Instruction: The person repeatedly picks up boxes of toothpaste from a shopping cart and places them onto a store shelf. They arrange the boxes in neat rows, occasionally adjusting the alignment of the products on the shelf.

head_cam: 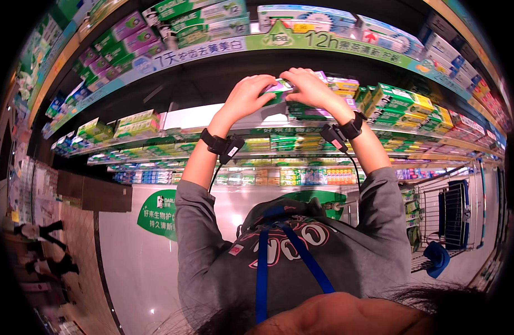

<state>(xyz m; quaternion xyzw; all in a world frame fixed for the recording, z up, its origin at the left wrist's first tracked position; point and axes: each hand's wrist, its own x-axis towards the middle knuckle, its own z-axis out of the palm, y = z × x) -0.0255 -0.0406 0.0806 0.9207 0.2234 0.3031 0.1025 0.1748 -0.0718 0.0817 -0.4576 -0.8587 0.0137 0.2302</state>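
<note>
Both arms reach forward over a shelf of toothpaste cartons. Between my left hand (250, 94) and my right hand (309, 88) is a green and purple toothpaste carton (278, 93), largely hidden by the fingers. My left hand grips its left end, and my right hand has thumb and fingers on its right end. Just under and beside my right hand stands a stack of green and purple cartons (309, 112). The bare white shelf board (194, 116) shows to the left of that stack, below my left hand.
Yellow and green Darlie cartons (399, 104) stand stacked at the right. Light green cartons (136, 123) sit further left. An upper shelf edge (248, 44) bearing writing runs above my hands. A wire shopping cart (433, 209) stands at my right. People (47, 232) are visible far left.
</note>
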